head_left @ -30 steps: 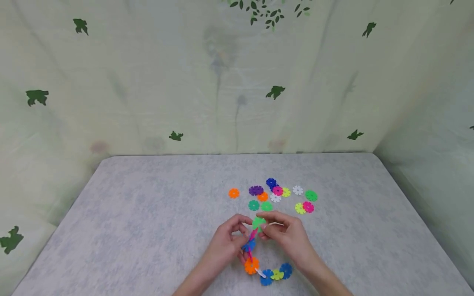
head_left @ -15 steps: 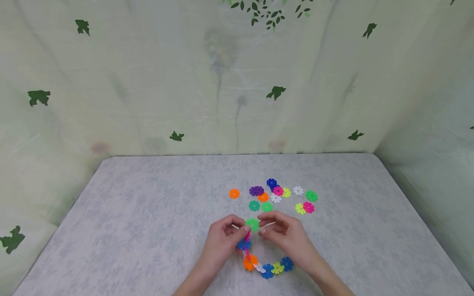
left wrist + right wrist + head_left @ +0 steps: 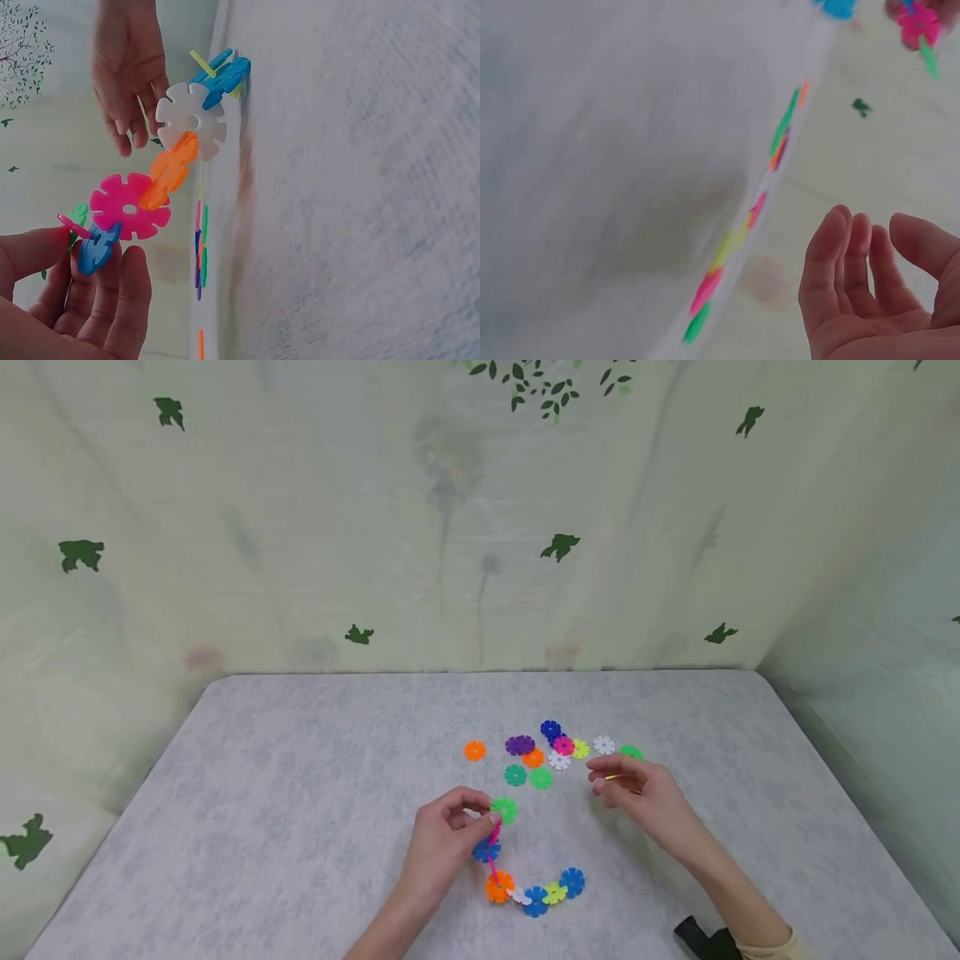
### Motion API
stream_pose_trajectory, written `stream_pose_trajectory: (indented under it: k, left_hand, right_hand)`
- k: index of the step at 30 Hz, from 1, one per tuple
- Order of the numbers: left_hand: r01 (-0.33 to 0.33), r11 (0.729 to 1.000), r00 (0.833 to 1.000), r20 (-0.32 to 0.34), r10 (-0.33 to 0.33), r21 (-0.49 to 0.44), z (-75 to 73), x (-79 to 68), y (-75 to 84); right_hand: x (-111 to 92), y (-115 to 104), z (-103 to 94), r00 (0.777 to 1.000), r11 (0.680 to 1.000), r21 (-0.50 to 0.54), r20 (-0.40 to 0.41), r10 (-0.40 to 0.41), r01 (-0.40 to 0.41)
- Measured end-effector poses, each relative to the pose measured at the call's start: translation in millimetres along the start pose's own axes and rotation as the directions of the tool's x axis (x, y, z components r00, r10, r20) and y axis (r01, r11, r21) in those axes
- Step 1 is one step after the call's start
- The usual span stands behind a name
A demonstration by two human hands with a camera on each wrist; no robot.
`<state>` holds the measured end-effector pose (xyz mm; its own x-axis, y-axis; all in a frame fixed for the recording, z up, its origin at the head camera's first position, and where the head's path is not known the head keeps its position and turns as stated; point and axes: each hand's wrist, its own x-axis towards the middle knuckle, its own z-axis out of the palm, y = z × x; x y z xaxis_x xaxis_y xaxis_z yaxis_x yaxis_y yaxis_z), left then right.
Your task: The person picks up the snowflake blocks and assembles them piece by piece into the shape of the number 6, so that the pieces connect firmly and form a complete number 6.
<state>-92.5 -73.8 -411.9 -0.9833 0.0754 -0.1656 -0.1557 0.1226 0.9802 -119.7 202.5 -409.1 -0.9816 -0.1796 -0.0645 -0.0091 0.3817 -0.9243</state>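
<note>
My left hand [image 3: 446,839] pinches one end of a chain of interlocking notched plastic discs, near its green disc [image 3: 506,811] and a pink one. From there the chain curves through a blue disc [image 3: 487,850], an orange disc [image 3: 498,887] and a white disc [image 3: 174,112] to blue and yellow ones at the far end. In the left wrist view a large pink disc [image 3: 112,196] links the blue and orange ones. My right hand [image 3: 648,802] holds nothing. Its fingers are loosely bent above the loose discs on the right, mostly hiding a yellow and a pink one.
Several loose discs lie on the grey table [image 3: 300,793] beyond the hands, among them an orange one [image 3: 475,751], purple ones [image 3: 517,745] and a white one [image 3: 603,745]. A patterned curtain [image 3: 300,527] hangs behind the table. A black object [image 3: 705,939] shows by the right sleeve.
My right hand has left the green disc and moved right, over the loose discs. My left hand, still pinching the chain, has shifted slightly left with it.
</note>
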Motion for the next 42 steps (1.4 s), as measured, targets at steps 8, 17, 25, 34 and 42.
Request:
stream_pose_trajectory:
  k: [8, 17, 25, 34, 42]
  left_hand:
    - [-0.02, 0.999, 0.999, 0.043, 0.022, -0.038, -1.0, -0.8, -1.0]
    - [0.018, 0.997, 0.992, 0.129, -0.008, -0.077, -5.0, 0.8, -6.7]
    - [0.052, 0.99, 0.987, 0.161, -0.03, -0.134, -5.0, 4.7, -10.9]
    - [0.035, 0.993, 0.982, 0.186, -0.013, -0.117, -3.8, 5.3, -11.8]
    - [0.049, 0.99, 0.979, 0.202, -0.021, -0.135, -5.4, 3.8, -10.7]
  right_hand:
    - [13, 25, -38.2, 0.998, 0.957, -0.285, 0.045, -0.053, 0.064]
    - [24, 46, -58.0, 0.983, 0.894, -0.417, 0.147, -0.113, 0.165]
    - [31, 48, -56.0, 0.979, 0.887, -0.433, 0.185, -0.086, 0.16]
    - [24, 43, -48.7, 0.995, 0.921, -0.378, 0.078, -0.067, 0.092]
    - [5, 20, -25.6, 0.996, 0.986, -0.138, 0.033, -0.085, 0.089]
